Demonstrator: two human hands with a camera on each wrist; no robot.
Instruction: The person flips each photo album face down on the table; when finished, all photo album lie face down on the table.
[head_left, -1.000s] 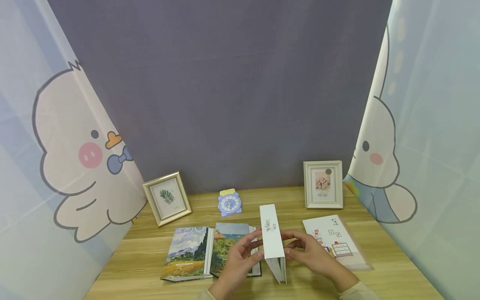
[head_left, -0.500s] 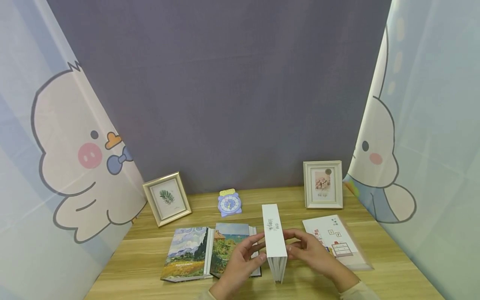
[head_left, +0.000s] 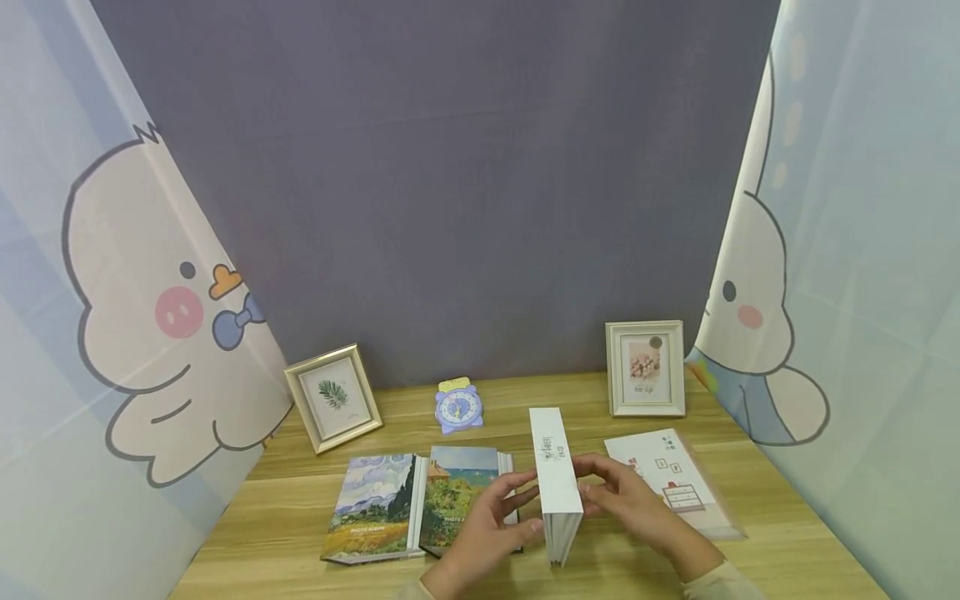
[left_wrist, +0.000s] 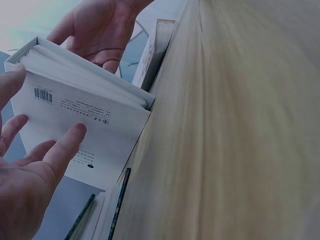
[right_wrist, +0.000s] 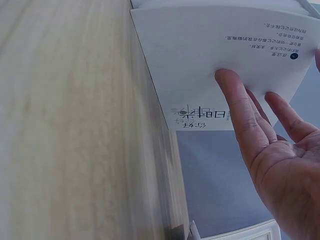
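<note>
A white photo album stands with its spine up and its page edges down at the table, between my two hands. My left hand touches its left face; in the left wrist view the extended fingers lie against the back cover, which bears a barcode. Against the right face is my right hand. The right wrist view shows its fingertips on the printed front cover, palm away from it. The pages show at the album's near end.
Two albums with painted landscape covers, one beside the other, lie left of the hands. A white illustrated album lies on the right. Farther back are a gold frame, a purple clock-shaped item and a cream frame.
The white album's spine has shifted a little to the right, and its lean has changed. Both hands have moved slightly with it; the other things stay put.
</note>
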